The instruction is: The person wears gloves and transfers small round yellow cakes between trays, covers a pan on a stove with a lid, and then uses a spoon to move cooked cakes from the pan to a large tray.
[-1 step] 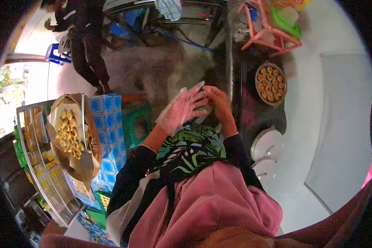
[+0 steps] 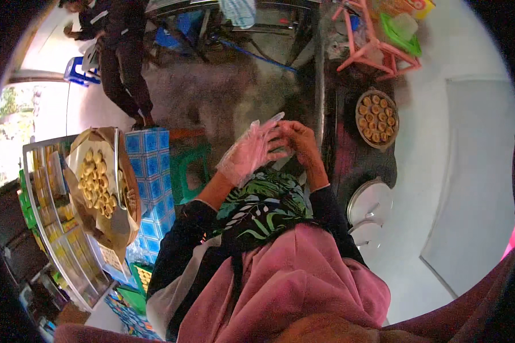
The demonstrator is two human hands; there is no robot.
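Observation:
A clear plastic glove point(image 2: 232, 162) covers my left hand point(image 2: 254, 147), which is raised in front of my body with its fingers stretched and apart. Bare and close beside it, my right hand point(image 2: 301, 141) has thumb and fingers pinched at the glove's fingertip edge. A loose, see-through tip of the glove sticks up past the left fingers. Below both hands is my green and black leaf-patterned apron point(image 2: 263, 200). Part of the right fingers' grip is hidden behind the hand itself.
At left, a paper-lined round tray point(image 2: 133, 200) holds small pale pastries, beside a blue checked tablecloth point(image 2: 149, 151). On the right are a round pan point(image 2: 360, 123) of browned pastries and white lids point(image 2: 372, 201). A pink stool point(image 2: 372, 48) and another person point(image 2: 120, 63) are farther off.

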